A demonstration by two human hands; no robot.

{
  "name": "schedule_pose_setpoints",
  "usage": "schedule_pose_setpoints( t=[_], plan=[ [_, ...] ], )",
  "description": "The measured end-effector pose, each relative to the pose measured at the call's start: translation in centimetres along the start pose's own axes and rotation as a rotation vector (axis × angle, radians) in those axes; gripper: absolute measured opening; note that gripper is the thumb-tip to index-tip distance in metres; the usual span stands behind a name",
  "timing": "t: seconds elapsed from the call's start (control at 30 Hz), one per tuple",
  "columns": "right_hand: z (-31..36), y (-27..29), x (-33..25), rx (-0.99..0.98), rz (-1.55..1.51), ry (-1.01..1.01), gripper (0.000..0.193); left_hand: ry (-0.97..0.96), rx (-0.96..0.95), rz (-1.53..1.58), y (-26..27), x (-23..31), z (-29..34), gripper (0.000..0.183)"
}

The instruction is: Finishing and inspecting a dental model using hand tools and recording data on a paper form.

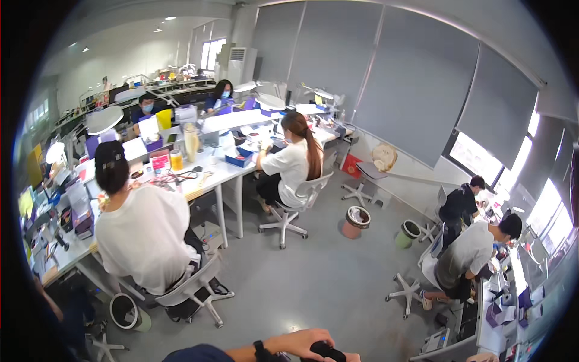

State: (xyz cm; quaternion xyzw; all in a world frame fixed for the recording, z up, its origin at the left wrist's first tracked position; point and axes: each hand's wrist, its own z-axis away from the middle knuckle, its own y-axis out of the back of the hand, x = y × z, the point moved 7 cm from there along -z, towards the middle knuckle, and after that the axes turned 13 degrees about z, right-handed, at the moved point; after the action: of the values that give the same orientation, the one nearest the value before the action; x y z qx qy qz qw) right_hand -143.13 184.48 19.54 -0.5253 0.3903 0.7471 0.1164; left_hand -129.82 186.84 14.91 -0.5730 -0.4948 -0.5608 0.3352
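Observation:
At the lower edge my left hand (306, 342) reaches in from the left, with a dark sleeve (199, 353) and a black wristband (263, 352) on its arm. Its fingers curve over a rounded black object (329, 351), whose kind I cannot make out because the picture's edge cuts it off. A bit of skin shows just right of that object; whose finger it is stays unclear. Farther right, a skin-coloured patch (482, 357) at the lower rim may be my right hand, but its fingers are not visible.
Seated people in white shirts (145, 223) (298, 163) work at a long white bench (226, 172) on the left. Others sit at a bench (488, 301) on the right. Wheeled chairs (283, 226) and bins (356, 223) (408, 234) (129, 314) stand on the grey floor (301, 283).

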Motion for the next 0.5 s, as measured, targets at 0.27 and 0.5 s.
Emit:
schedule_pose_setpoints(
  t=[0.27,0.5],
  plan=[
    [-22.3,13.2,7.7,0.172,0.145,0.045,0.022,-0.286,-0.053,-0.217,10.9,-4.6,-22.8,0.027],
    [-46.5,21.9,8.5,0.101,0.032,0.12,0.033,-0.104,0.263,-0.178,28.6,-10.3,-38.9,0.043]
  ],
)
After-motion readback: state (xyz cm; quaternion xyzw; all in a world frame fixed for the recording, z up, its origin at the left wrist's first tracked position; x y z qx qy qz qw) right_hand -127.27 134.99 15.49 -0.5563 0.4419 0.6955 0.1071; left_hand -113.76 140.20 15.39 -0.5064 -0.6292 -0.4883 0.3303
